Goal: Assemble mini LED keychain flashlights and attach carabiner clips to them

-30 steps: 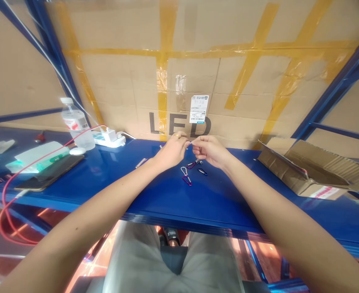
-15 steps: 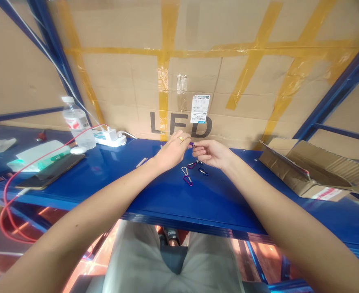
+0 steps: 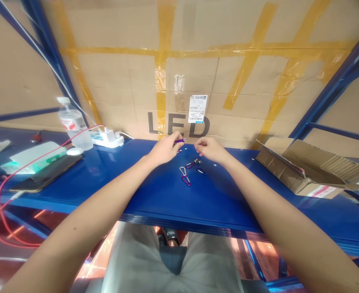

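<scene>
My left hand [image 3: 164, 149] is pinched on a small purple carabiner [image 3: 179, 141], held just above the blue shelf [image 3: 155, 191]. My right hand [image 3: 209, 149] hovers a little to its right with fingers curled, and I cannot make out anything in them. Below the hands, several small carabiners [image 3: 190, 171] in silver, purple and blue lie loose on the shelf.
A taped cardboard wall marked LED [image 3: 179, 122] stands behind. A water bottle [image 3: 73, 124], a white power strip [image 3: 107, 138] with a red cable [image 3: 20, 175], a dark phone [image 3: 45, 173] and packets lie left. An open cardboard box [image 3: 307, 167] sits at right.
My hands, pinched together on one small piece before, have drawn apart. The purple carabiner stays in the left hand, and the right hand has come away from it.
</scene>
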`<state>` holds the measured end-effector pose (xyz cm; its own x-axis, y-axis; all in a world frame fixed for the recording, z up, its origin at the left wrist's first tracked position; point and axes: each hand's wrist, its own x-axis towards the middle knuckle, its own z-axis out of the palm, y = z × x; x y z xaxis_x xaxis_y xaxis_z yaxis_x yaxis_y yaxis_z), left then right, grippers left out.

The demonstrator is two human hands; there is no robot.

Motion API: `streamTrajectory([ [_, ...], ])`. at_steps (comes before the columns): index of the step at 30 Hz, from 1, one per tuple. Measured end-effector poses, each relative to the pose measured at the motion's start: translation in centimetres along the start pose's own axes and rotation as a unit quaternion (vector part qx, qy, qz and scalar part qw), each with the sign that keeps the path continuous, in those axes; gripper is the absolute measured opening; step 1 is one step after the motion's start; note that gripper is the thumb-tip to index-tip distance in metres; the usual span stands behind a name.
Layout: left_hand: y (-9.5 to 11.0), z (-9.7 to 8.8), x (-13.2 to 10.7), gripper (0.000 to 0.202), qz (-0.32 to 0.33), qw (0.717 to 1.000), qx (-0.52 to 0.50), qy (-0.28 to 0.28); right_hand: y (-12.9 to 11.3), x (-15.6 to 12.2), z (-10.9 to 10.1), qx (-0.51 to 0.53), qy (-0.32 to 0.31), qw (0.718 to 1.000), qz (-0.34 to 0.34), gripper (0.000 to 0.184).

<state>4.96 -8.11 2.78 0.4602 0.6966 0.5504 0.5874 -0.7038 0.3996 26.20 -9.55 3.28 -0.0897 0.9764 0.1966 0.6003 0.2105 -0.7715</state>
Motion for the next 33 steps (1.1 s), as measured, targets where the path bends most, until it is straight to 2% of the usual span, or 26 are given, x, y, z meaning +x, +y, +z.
streamTrajectory([
  [2, -0.5, -0.1, 0.0, 0.007, -0.007, 1.0, -0.008, -0.019, 1.0, 0.2, 0.2, -0.107, -0.066, 0.99, -0.065, 0.018],
  [4, -0.9, -0.1, 0.0, 0.005, -0.003, 1.0, -0.004, -0.029, 1.8, 0.3, 0.6, -0.182, -0.124, 0.966, -0.133, 0.028],
  [7, -1.2, 0.0, 0.0, 0.005, -0.002, 0.999, -0.005, -0.031, 2.5, 0.4, 1.4, -0.236, -0.155, 0.94, -0.19, 0.022],
  [9, -1.4, -0.1, 0.0, 0.005, 0.0, 1.0, -0.004, -0.027, 2.5, 0.3, 1.7, -0.236, -0.159, 0.939, -0.194, 0.014],
  [15, -1.5, 0.0, 0.1, 0.003, -0.004, 1.0, -0.025, -0.017, 1.7, -0.3, 1.5, -0.167, -0.14, 0.965, -0.145, 0.011],
  [19, -1.0, 0.3, 0.2, 0.003, -0.025, 0.997, -0.075, -0.006, 1.4, -0.2, 1.1, -0.067, -0.041, 0.991, -0.108, 0.012],
  [21, -0.6, 0.5, 0.2, 0.005, -0.02, 0.995, -0.101, -0.014, 1.2, -0.1, 1.1, -0.026, -0.024, 0.994, -0.099, 0.012],
  [26, -0.1, 0.7, 0.2, 0.017, 0.001, 0.994, -0.089, -0.07, 0.9, 0.0, 1.5, 0.026, -0.032, 0.991, -0.126, 0.015],
  [29, -0.3, 0.7, 0.1, 0.02, 0.008, 0.994, -0.066, -0.083, 0.7, -0.2, 1.6, 0.059, -0.04, 0.99, -0.123, 0.017],
  [31, -0.4, 0.5, 0.1, 0.019, 0.019, 0.995, -0.058, -0.075, 0.4, -0.3, 1.4, 0.104, -0.081, 0.987, -0.088, 0.017],
  [33, -0.3, 0.3, 0.0, 0.016, 0.036, 0.996, -0.055, -0.065, 0.1, -0.5, 1.2, 0.174, -0.143, 0.973, -0.044, 0.016],
])
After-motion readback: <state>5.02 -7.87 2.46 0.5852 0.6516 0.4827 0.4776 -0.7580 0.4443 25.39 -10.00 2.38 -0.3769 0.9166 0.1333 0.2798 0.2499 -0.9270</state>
